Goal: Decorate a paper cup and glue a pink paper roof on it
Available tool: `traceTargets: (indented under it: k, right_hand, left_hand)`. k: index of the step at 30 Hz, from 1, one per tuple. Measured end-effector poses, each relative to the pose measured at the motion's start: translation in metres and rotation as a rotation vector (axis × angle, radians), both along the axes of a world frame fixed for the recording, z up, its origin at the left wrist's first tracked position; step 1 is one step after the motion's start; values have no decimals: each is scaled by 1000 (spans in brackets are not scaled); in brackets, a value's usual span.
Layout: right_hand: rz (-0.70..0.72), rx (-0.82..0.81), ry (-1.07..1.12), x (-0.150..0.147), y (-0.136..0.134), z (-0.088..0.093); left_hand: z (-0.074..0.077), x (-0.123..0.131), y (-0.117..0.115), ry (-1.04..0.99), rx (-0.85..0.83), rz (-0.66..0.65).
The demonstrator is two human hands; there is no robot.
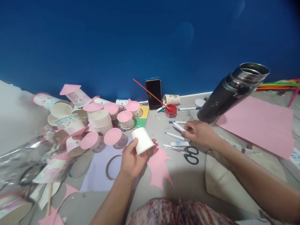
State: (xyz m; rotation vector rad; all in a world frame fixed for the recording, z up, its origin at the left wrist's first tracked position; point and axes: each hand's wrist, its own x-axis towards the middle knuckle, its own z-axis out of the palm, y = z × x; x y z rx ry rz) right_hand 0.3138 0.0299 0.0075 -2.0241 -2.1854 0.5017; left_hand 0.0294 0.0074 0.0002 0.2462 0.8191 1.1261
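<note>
My left hand (134, 157) is closed around a plain white paper cup (142, 141), held upside down and a little tilted over the table. The fingers of my right hand (195, 131) pinch a white marker pen (179, 126) near its end. Just below that hand lies a green-tipped marker (174, 136), with a small white and blue tube (180, 143) and black-handled scissors (187, 152) nearer to me. Under my left hand is a pink paper scrap (159, 167) with jagged edges.
Left stand several decorated paper cups with pink paper tops (113, 136) and a stack of cups (100, 120). A phone (154, 93) leans on the blue wall (140, 40). A red pot (171, 110), dark flask (225, 95) and pink sheet (260, 125) are to the right.
</note>
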Motion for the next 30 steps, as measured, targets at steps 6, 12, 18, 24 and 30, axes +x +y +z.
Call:
traceTargets:
  k: [6, 12, 18, 24, 30]
  right_hand:
    - [31, -187, 818, -6, -16, 31]
    - [229, -206, 1223, -23, -19, 57]
    - [356, 19, 1104, -58, -40, 48]
    - [333, 432, 928, -66, -42, 42]
    - [282, 465, 879, -69, -47, 39]
  left_hand:
    - [3, 3, 1, -142, -54, -113]
    - [2, 1, 0, -120, -61, -125]
    - [7, 3, -2, -87, -6, -61]
    - [4, 7, -7, -83, 28, -78]
    - [1, 9, -10, -46, 32, -25]
